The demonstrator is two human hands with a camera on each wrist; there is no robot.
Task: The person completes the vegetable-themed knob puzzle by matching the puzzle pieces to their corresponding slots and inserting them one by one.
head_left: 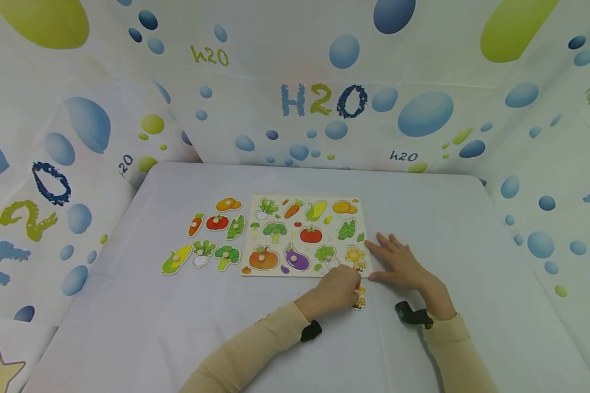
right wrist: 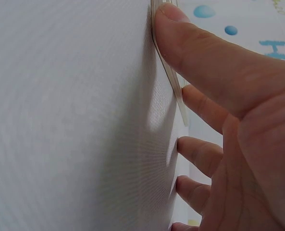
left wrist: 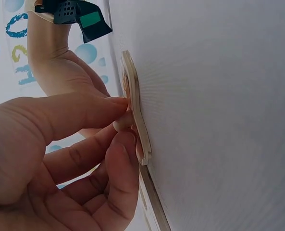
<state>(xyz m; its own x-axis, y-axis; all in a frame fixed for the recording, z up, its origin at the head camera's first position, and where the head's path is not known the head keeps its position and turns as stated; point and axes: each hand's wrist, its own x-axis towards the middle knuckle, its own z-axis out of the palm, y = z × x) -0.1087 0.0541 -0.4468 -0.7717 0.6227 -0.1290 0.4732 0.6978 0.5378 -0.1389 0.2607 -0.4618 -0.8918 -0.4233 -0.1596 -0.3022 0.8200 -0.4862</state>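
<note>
My left hand (head_left: 331,289) pinches the small round knob (left wrist: 123,121) of a wooden mushroom puzzle piece (head_left: 360,300) between thumb and fingers. The piece is just below the lower right corner of the puzzle board (head_left: 307,275) and partly hidden by the hand. In the left wrist view, the piece's edge (left wrist: 141,126) stands close to the white surface. With fingers spread, my right hand (head_left: 400,265) rests at the board's right edge. Its thumb (right wrist: 195,48) touches that edge in the right wrist view. Knobs show on the pumpkin (head_left: 270,261) and eggplant (head_left: 302,263) on the board.
Left of the board lie several loose pieces: potato (head_left: 228,204), carrot (head_left: 195,225), tomato (head_left: 218,223), a leafy green piece (head_left: 236,227), corn (head_left: 178,260), white radish (head_left: 201,257) and broccoli (head_left: 226,255). A white cloth covers the table (head_left: 423,202).
</note>
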